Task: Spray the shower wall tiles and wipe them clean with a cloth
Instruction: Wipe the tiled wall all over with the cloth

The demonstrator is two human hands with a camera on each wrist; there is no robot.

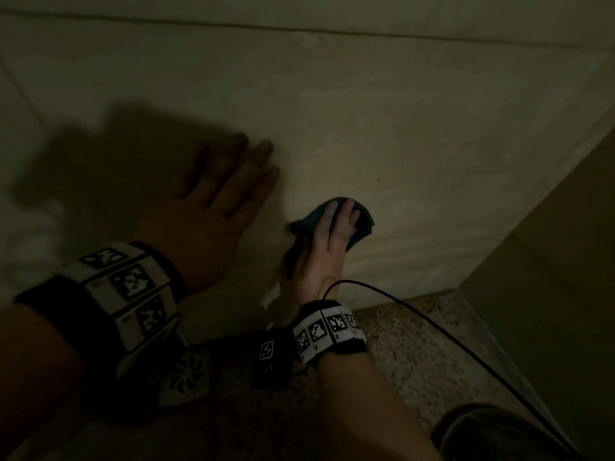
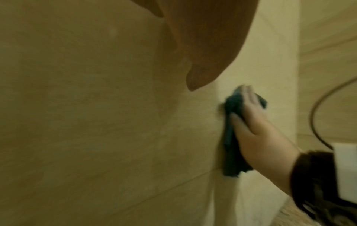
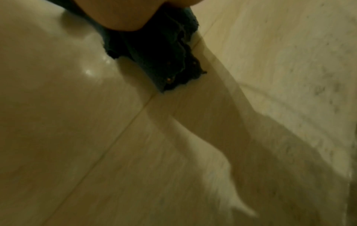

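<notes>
A dark teal cloth (image 1: 361, 224) lies flat against the beige tiled shower wall (image 1: 399, 128), low down near the corner. My right hand (image 1: 327, 241) presses it to the tile with straight fingers; the cloth (image 2: 230, 137) hangs down under the palm in the left wrist view, and its frayed end (image 3: 164, 61) shows in the right wrist view. My left hand (image 1: 219, 201) rests flat on the wall to the left of the cloth, fingers spread and straight, holding nothing. No spray bottle is in view.
A speckled stone ledge or floor (image 1: 416, 344) runs below the wall. A side wall (image 1: 549, 277) meets it at the right corner. A black cable (image 1: 432, 321) trails from my right wrist band. A grout line (image 3: 115, 137) crosses the wet tile.
</notes>
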